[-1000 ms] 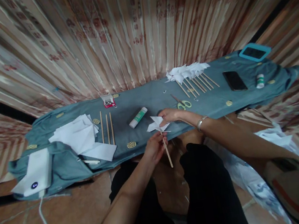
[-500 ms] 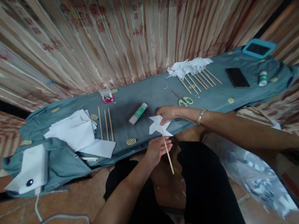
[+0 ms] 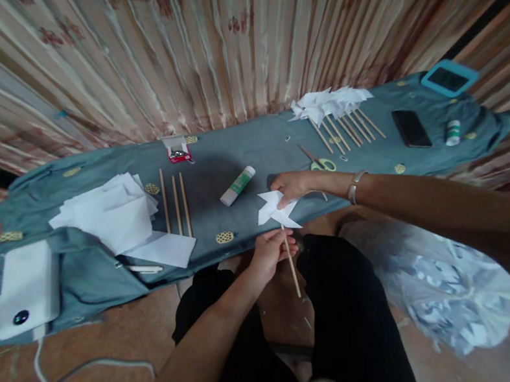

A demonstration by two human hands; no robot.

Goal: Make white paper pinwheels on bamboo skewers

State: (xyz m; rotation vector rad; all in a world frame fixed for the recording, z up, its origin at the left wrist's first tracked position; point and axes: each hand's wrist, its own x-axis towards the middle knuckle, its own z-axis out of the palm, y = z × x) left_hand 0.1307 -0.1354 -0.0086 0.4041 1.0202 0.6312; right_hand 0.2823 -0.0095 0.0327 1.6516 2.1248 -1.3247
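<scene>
A white paper pinwheel (image 3: 268,207) is at the near edge of the cloth-covered table, with a thin wooden stick (image 3: 294,273) pointing down from it. My left hand (image 3: 273,252) is closed on the stick just below the paper. My right hand (image 3: 291,187), with a bracelet at the wrist, pinches the pinwheel's right side; its fingertips partly hide the pinwheel's middle. A glue stick (image 3: 238,185) lies just beyond the pinwheel. Scissors with pale green handles (image 3: 323,166) lie beyond my right hand.
White paper sheets (image 3: 116,215), loose wooden sticks (image 3: 176,205) and a small red box (image 3: 178,154) lie left. Several finished pinwheels (image 3: 331,103), a phone (image 3: 411,128), another glue stick (image 3: 453,133) and a blue-framed device (image 3: 449,77) are right. A plastic bag (image 3: 455,294) stands on the floor.
The view has shifted slightly. My right hand has moved a little over the pinwheel's right side, and the paper has turned slightly. My left hand still grips the stick.
</scene>
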